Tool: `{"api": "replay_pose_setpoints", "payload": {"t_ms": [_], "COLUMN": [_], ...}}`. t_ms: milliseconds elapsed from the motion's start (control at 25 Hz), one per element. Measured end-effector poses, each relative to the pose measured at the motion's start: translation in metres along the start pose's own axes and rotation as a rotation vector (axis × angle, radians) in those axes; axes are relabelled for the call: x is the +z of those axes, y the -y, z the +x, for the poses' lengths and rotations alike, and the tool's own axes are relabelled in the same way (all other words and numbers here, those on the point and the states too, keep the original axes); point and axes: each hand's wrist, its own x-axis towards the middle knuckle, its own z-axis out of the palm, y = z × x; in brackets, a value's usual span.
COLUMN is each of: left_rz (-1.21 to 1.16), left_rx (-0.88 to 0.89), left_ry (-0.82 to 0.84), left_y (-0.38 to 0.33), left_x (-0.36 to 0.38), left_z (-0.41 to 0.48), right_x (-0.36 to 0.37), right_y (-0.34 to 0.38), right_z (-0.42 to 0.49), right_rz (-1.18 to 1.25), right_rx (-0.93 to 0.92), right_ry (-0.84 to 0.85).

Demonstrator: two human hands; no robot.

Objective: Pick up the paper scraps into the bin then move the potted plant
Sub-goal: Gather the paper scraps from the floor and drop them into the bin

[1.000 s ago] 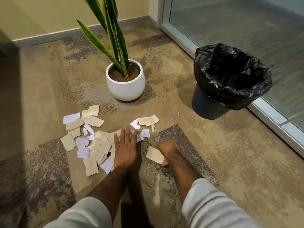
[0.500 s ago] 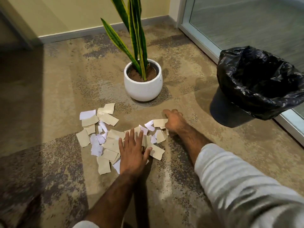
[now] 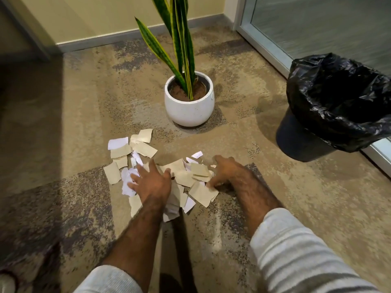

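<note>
The person is crouching over the carpeted floor (image 3: 275, 208) and working the paper scraps (image 3: 186, 178) into one heap. The left hand (image 3: 152, 185) is lying on the left part of the heap with fingers spread wide, palm down, holding nothing; in my judgement it is acting as a stop so the pieces bunch against it. The right hand (image 3: 228, 172) is sitting at the right edge of the heap, fingers curled and open, raking loose pieces inward; it is not closing on any scrap.

A smaller group of scraps is lying apart toward the far left, between the main heap and the potted plant (image 3: 189, 102). The plant is standing upright in its white pot just beyond the scraps, untouched. The bin (image 3: 338, 106), lined with a black bag, is standing well to the right beside the glass wall (image 3: 317, 24), mouth open and tilted toward the person, which should ease dropping a handful in.

Compared with half a second earlier, the right hand is drawing back from the far right pieces toward the heap, and those pieces are now lying closer together. The left hand is shifting slightly left. No scrap is in the bin yet, as far as can be seen.
</note>
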Motion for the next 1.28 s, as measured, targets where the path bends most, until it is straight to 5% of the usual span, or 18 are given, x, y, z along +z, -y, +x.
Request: {"api": "replay_pose_setpoints", "payload": {"t_ms": [160, 440, 640, 960, 1280], "left_rz": [-0.020, -0.285, -0.499, -0.729, -0.874], "left_rx": [-0.111, 0.121, 0.203, 0.072, 0.106], "left_ry": [0.177, 0.164, 0.242, 0.268, 0.251], "left_y": [0.009, 0.000, -0.009, -0.022, -0.057], "left_x": [0.003, -0.001, 0.002, -0.012, -0.047], "left_z": [0.001, 0.005, -0.007, -0.009, -0.008], "right_x": [0.028, 0.052, 0.061, 0.050, -0.018], "right_y": [0.020, 0.042, 0.050, 0.052, 0.065], "right_z": [-0.010, 0.000, 0.005, 0.007, -0.011], "right_rz": [-0.073, -0.033, 0.241, 0.640, 0.777], "right_rx": [-0.066, -0.152, -0.183, -0.221, -0.224], "right_ry": [0.020, -0.016, -0.028, -0.005, 0.046]}}
